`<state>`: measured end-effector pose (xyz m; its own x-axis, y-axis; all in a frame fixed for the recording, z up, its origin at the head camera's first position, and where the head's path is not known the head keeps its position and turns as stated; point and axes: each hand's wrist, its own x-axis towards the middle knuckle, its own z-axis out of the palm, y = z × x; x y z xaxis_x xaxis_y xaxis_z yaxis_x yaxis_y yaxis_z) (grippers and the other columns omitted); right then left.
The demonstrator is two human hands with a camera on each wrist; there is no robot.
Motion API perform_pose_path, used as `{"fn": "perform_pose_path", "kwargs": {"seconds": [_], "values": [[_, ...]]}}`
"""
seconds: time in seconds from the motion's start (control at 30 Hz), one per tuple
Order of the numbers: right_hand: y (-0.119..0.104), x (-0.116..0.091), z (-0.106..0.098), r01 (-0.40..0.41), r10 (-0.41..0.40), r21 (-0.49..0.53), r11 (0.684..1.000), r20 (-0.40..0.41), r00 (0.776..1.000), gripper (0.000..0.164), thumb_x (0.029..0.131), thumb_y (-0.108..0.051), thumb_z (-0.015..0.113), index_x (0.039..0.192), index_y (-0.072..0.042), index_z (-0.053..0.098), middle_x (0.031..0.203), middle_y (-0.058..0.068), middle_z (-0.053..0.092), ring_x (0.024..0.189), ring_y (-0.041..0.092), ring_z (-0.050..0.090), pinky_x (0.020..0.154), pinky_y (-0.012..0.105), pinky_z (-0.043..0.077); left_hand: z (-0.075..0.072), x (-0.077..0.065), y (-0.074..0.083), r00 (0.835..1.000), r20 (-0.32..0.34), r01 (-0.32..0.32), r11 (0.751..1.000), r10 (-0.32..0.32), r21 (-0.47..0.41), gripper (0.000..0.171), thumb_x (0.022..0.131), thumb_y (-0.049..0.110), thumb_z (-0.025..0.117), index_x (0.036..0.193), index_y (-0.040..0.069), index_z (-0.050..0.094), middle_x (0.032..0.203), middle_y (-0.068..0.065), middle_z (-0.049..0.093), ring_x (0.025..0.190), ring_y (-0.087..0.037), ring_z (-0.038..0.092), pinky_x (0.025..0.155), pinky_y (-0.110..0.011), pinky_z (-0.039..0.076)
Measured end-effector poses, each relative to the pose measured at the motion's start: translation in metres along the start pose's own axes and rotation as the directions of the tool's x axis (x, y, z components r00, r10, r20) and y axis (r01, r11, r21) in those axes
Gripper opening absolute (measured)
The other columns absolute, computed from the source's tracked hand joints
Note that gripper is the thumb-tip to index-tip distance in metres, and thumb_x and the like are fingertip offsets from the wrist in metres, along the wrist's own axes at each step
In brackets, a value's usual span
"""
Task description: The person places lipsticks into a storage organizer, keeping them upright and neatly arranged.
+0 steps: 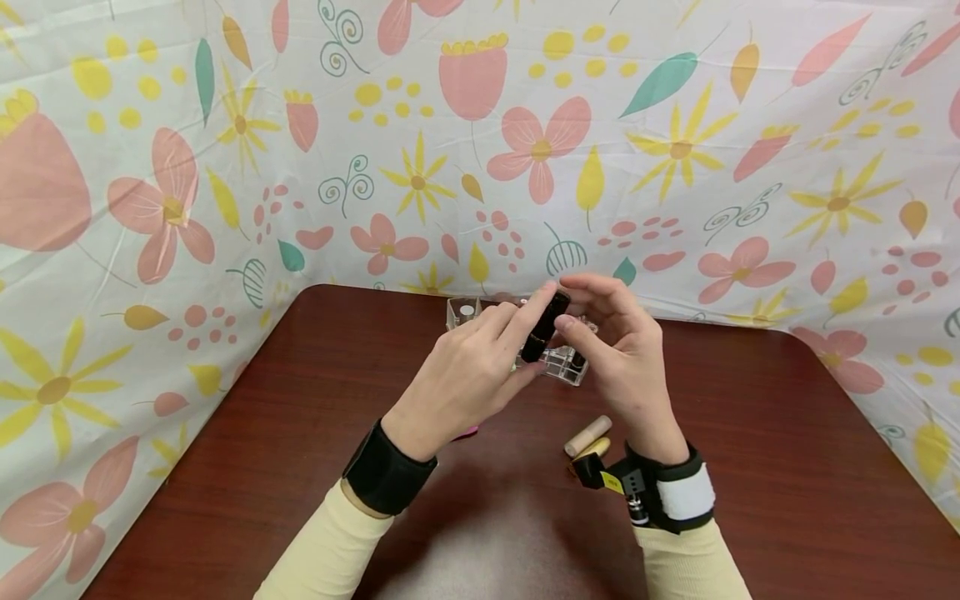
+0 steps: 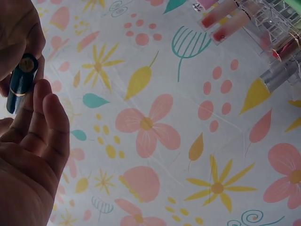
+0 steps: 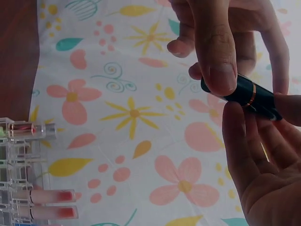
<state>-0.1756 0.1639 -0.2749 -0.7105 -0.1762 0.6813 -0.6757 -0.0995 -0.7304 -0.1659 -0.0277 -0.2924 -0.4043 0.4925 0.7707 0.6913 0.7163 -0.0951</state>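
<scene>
I have the left grip (image 1: 474, 357) and right grip (image 1: 624, 354) nearly closed, both pinching the dark tube (image 1: 546, 328) above the bench (image 1: 330, 400), before the clear organizer (image 1: 564, 372). I expect a light, stiff, possibly slippery body; pinch either side of the gold band (image 3: 252, 95).
</scene>
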Motion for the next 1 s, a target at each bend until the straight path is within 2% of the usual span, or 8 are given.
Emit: {"fn": "perform_pose_path", "kwargs": {"seconds": [0.13, 0.33, 0.43, 0.8, 1.0], "values": [[0.003, -0.001, 0.0, -0.011, 0.014, -0.06, 0.998, 0.045, 0.999, 0.036, 0.094, 0.012, 0.061, 0.13, 0.007, 0.059, 0.114, 0.001, 0.072, 0.091, 0.015, 0.067, 0.073, 0.027, 0.059, 0.002, 0.0, -0.002, 1.0, 0.007, 0.009, 1.0, -0.009, 0.027, 0.094, 0.085, 0.033, 0.081, 0.16, 0.012, 0.03, 0.102, 0.0, 0.064, 0.082, -0.013, 0.059, 0.07, -0.024, 0.052], [0.009, -0.002, 0.001, -0.078, 0.098, -0.187, 0.979, 0.096, 0.991, 0.04, 0.095, 0.006, 0.063, 0.134, -0.002, 0.06, 0.108, -0.002, 0.071, 0.089, 0.013, 0.069, 0.073, 0.028, 0.06, 0.006, -0.003, -0.005, 0.998, -0.005, 0.066, 0.997, -0.066, 0.033, 0.086, 0.082, 0.036, 0.083, 0.155, 0.015, 0.042, 0.087, 0.003, 0.06, 0.069, -0.011, 0.052, 0.059, -0.024, 0.047], [0.011, -0.003, 0.003, -0.106, 0.132, -0.214, 0.971, 0.109, 0.985, 0.044, 0.095, 0.005, 0.064, 0.137, -0.005, 0.058, 0.108, -0.002, 0.071, 0.094, 0.012, 0.069, 0.073, 0.031, 0.061, 0.008, -0.003, -0.006, 0.997, -0.013, 0.077, 0.996, -0.076, 0.047, 0.085, 0.082, 0.037, 0.083, 0.153, 0.015, 0.044, 0.084, 0.004, 0.059, 0.067, -0.01, 0.05, 0.057, -0.023, 0.044], [0.016, -0.002, 0.004, -0.14, 0.164, -0.213, 0.967, 0.098, 0.982, 0.046, 0.096, 0.002, 0.065, 0.139, -0.01, 0.057, 0.113, 0.003, 0.069, 0.098, 0.014, 0.068, 0.075, 0.031, 0.061, 0.012, -0.005, -0.011, 0.996, -0.009, 0.093, 0.995, -0.093, 0.047, 0.084, 0.083, 0.041, 0.082, 0.154, 0.018, 0.043, 0.087, 0.004, 0.061, 0.07, -0.011, 0.053, 0.057, -0.023, 0.046], [0.02, -0.002, 0.01, -0.118, 0.132, -0.197, 0.973, 0.059, 0.99, 0.052, 0.094, 0.005, 0.065, 0.142, -0.009, 0.054, 0.114, 0.004, 0.066, 0.096, 0.014, 0.067, 0.073, 0.027, 0.06, 0.015, -0.005, -0.012, 0.995, 0.01, 0.102, 0.992, -0.103, 0.076, 0.09, 0.083, 0.041, 0.083, 0.157, 0.018, 0.038, 0.087, 0.004, 0.06, 0.068, -0.011, 0.051, 0.057, -0.023, 0.045]]}}
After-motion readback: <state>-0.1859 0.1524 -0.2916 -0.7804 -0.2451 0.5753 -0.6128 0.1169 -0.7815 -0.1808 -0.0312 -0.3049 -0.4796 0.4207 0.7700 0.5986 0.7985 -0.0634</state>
